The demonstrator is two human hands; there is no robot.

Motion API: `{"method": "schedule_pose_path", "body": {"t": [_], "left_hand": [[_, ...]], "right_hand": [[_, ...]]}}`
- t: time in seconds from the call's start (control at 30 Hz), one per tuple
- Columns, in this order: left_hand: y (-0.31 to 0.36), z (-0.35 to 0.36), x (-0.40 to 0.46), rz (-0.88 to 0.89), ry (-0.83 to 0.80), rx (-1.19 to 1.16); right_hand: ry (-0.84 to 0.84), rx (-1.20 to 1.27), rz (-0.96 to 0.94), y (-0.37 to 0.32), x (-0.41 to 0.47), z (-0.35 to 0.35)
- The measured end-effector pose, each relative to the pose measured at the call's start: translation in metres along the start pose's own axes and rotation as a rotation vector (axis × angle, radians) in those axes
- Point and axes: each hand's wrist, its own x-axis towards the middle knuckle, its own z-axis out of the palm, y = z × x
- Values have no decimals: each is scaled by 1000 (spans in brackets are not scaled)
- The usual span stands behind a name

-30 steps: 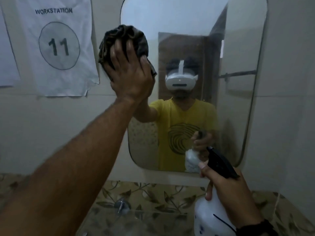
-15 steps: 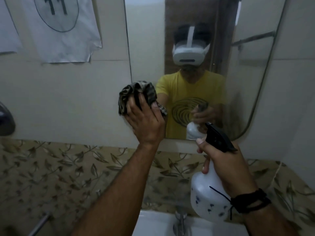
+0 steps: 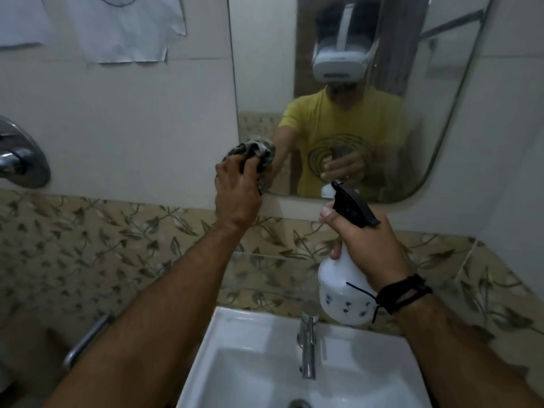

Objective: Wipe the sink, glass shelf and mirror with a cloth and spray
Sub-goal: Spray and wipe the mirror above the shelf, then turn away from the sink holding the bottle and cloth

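Note:
My left hand (image 3: 237,189) presses a crumpled dark patterned cloth (image 3: 255,151) against the lower left corner of the wall mirror (image 3: 435,107). My right hand (image 3: 366,242) grips the neck of a white spray bottle (image 3: 341,293) with a black trigger head, held upright just below the mirror's bottom edge and above the tap. The white sink (image 3: 244,357) lies below both arms, with its chrome tap (image 3: 307,346) at the back rim. No glass shelf shows in this view.
A chrome shower mixer (image 3: 20,160) sticks out of the wall at the left. A metal rail (image 3: 88,337) runs left of the sink. Paper sheets (image 3: 126,28) hang on the wall left of the mirror. A side wall closes in on the right.
My left hand has dragged the cloth from the mirror's upper left down to its lower left corner. The view has tilted down, bringing the sink and tap into sight.

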Motion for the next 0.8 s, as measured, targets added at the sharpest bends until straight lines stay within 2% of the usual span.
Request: {"method": "schedule_pose_path", "body": {"t": [0.1,0.27,0.57,0.8], "left_hand": [[-7,-17,-13,61,-145,72],[-31,-52,-66,49,-191,202],[-90,-131,-197,-143,-291,383],[-142,-186,-280,-270,-317,457]], "right_hand": [[-54,-7,-15,2,-5,15],[-171,36,-53,11,-14,60],[-499,58,-76,31,-70,172],[-633,11,-118,36,-122,269]]}}
